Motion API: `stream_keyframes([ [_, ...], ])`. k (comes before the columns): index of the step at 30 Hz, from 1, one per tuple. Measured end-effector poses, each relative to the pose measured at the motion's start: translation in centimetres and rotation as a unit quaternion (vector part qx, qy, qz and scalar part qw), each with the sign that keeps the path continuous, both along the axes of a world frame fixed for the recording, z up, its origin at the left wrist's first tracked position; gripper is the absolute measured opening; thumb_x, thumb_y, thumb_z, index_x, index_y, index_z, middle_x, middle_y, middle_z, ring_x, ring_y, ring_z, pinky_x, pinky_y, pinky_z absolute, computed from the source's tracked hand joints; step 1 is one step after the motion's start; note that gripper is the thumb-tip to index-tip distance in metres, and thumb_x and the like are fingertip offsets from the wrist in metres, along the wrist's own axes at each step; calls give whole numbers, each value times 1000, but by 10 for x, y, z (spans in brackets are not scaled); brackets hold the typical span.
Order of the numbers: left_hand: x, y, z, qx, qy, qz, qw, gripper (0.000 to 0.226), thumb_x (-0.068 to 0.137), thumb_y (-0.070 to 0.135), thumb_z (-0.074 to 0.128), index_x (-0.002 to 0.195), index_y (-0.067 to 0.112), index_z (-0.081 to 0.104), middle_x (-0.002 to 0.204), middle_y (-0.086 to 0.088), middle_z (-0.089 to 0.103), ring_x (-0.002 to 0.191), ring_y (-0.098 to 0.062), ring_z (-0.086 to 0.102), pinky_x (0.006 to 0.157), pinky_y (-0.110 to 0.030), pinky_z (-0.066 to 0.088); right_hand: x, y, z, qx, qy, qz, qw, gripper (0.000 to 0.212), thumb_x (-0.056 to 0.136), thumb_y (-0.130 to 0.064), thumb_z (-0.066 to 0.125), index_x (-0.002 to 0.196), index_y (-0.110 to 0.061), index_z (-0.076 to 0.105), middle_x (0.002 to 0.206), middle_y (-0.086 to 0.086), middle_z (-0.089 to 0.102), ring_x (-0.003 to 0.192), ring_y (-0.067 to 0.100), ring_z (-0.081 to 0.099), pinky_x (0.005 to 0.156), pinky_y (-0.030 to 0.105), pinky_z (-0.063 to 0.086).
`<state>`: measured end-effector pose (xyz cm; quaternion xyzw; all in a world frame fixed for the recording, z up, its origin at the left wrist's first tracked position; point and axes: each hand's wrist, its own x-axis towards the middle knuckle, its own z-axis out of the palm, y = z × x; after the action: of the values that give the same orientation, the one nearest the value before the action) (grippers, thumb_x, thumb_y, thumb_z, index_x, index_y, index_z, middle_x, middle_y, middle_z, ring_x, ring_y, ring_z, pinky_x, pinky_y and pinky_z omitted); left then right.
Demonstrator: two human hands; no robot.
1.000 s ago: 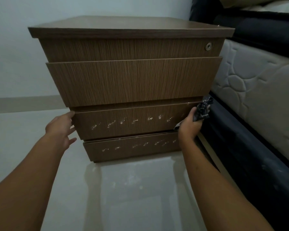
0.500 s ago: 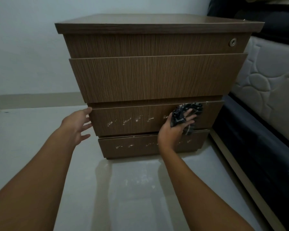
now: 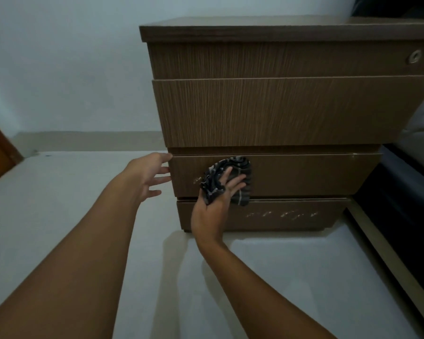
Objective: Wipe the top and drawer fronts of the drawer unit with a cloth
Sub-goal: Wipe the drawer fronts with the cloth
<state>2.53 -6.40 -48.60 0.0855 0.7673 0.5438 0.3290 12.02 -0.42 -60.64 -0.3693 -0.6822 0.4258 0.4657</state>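
At lower centre, the cloth point(image 3: 240, 167) is pressed flat on the third drawer front point(image 3: 304, 174) of the drawer unit point(image 3: 279, 111) by the right hand point(image 3: 216, 209), fingers straight. The left hand point(image 3: 145, 174), fingers spread, is rested against the unit's left edge. White marks point(image 3: 283, 214) on the bottom drawer front point(image 3: 333, 214) suggest it is left to wipe.

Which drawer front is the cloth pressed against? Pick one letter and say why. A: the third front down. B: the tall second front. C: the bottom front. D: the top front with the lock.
A: the right hand presses the cloth flat on the third drawer front, near its left end, just above the bottom front.
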Motion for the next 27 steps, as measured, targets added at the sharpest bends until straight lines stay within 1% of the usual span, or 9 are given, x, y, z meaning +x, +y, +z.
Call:
stream_keyframes([
  [7,-14,-2,0,-28,20,-51,998,35,92,37,55,122,19,61,116,0,67,102,-18,61,104,-48,38,-29,-42,-5,30,-1,121,992,83,97,-15,52,145,-46,-8,146,-26,-36,140,3,-31,116,27,-6],
  [11,-20,-2,0,-51,27,-49,997,42,87,42,62,118,14,62,115,-7,64,106,-27,58,96,-45,45,-34,-58,-6,51,-26,210,976,77,99,-11,47,147,-43,-4,157,-12,-23,142,1,-28,106,4,-12],
  [14,-21,-3,1,-63,6,-50,997,49,85,44,64,117,8,60,113,-11,64,99,-28,61,90,-42,48,-30,-62,-9,64,-72,248,964,74,98,-12,46,148,-43,0,160,-11,-13,145,3,-19,104,-1,1],
  [16,-22,-4,2,-58,13,-64,996,43,89,42,60,120,12,61,115,-7,65,108,-25,58,92,-42,44,-24,-66,-14,26,-78,265,961,66,97,-15,49,151,-38,19,162,-8,13,148,7,10,110,13,23],
  [18,-21,-4,3,-61,37,-76,995,39,93,40,55,125,19,60,117,-2,65,112,-21,50,103,-48,31,-17,-71,-18,-64,-71,256,962,41,96,-22,51,136,-31,49,130,0,61,118,14,55,94,29,47],
  [19,-20,-4,4,-63,42,-76,994,39,94,40,54,127,20,59,119,-1,65,111,-20,51,109,-52,22,-13,-74,-19,-106,-67,248,961,28,96,-23,52,123,-26,59,104,-1,69,95,12,62,82,31,51],
  [21,-19,-4,4,-60,38,-75,995,39,95,41,54,127,20,59,122,-1,65,107,-19,54,114,-55,12,-6,-80,-23,-151,-54,233,959,14,95,-25,54,104,-24,64,78,-7,66,74,6,62,71,31,54],
  [24,-18,-5,4,-56,26,-73,995,40,94,42,53,129,21,58,126,-1,64,108,-20,55,114,-59,9,3,-90,-21,-201,19,173,964,12,93,-25,59,90,-36,62,75,-12,69,74,1,66,72,32,57],
  [27,-16,-5,3,-50,21,-59,997,43,94,42,54,131,21,56,129,-2,62,109,-21,56,114,-61,10,4,-92,-8,-267,118,63,954,19,93,-22,61,82,-37,61,67,-24,66,69,-10,62,64,15,48],
])
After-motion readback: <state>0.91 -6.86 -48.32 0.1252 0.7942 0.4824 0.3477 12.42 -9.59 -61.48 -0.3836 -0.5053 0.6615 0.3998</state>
